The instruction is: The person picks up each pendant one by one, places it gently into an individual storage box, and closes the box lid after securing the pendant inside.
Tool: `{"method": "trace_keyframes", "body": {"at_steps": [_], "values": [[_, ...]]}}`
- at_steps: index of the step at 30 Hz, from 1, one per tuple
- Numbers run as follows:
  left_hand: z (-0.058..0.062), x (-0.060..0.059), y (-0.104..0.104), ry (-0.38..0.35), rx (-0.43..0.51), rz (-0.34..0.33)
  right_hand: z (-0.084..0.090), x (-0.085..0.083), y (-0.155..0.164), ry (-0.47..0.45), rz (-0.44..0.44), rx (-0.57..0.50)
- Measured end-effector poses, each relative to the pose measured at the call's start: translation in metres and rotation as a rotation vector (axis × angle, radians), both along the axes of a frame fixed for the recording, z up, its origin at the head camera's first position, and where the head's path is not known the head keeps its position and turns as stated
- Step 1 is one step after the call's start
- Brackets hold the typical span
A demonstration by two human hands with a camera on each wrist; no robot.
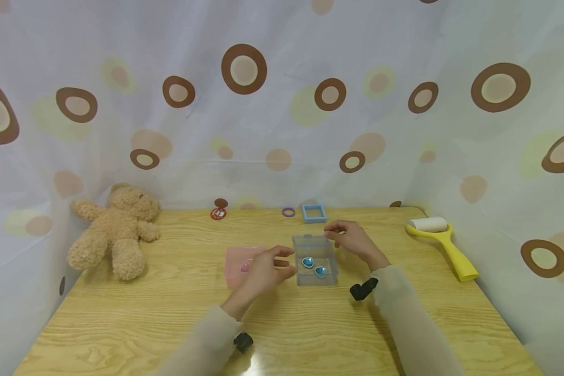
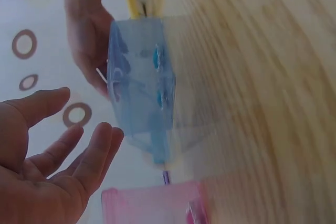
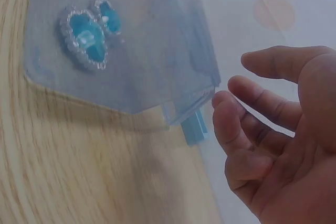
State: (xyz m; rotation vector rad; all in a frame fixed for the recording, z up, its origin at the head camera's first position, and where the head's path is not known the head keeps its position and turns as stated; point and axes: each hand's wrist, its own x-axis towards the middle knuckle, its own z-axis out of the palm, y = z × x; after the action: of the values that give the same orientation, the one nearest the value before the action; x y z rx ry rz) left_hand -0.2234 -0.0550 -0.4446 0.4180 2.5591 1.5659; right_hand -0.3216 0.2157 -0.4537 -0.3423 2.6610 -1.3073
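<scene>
A clear bluish plastic box point(image 1: 316, 280) stands on the table between my two hands. Inside it lie two blue gems with clear beaded rims, one point(image 1: 307, 262) left of the other point(image 1: 320, 271); the right wrist view shows a rimmed gem point(image 3: 86, 38) up close. My left hand point(image 1: 263, 271) is by the box's left side, thumb and fingers spread with nothing between them. At the far right corner hovers my right hand point(image 1: 352, 239), its fingers loosely bent; in the right wrist view the fingertips come very near the box edge, and contact is unclear.
A pink translucent box point(image 1: 232, 256) with a pink gem point(image 1: 245, 267) lies partly behind my left forearm. Along the back are a red round piece point(image 1: 218, 213), purple ring point(image 1: 289, 215) and blue square frame point(image 1: 314, 220). A teddy bear point(image 1: 117, 224) sits left; a yellow-handled roller point(image 1: 456, 256) lies right.
</scene>
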Motion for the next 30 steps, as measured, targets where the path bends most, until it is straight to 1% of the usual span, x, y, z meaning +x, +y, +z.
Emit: {"method": "trace_keyframes", "body": {"at_steps": [5,11,16,25,30], "values": [[-0.008,-0.003,0.014,-0.017,-0.029,0.006,-0.007,-0.004,0.003,-0.054,-0.028,0.005],[-0.015,-0.005,0.021,-0.006,-0.066,0.010,-0.012,-0.007,0.005,-0.104,-0.001,0.008],[-0.017,-0.004,0.025,-0.022,-0.093,0.014,-0.012,-0.006,0.006,-0.152,0.020,-0.006],[-0.016,-0.005,0.028,-0.032,-0.089,0.039,-0.010,-0.005,0.006,-0.154,0.040,-0.010],[-0.016,-0.005,0.028,-0.047,-0.081,0.051,-0.012,-0.006,0.007,-0.120,0.043,-0.019]]}}
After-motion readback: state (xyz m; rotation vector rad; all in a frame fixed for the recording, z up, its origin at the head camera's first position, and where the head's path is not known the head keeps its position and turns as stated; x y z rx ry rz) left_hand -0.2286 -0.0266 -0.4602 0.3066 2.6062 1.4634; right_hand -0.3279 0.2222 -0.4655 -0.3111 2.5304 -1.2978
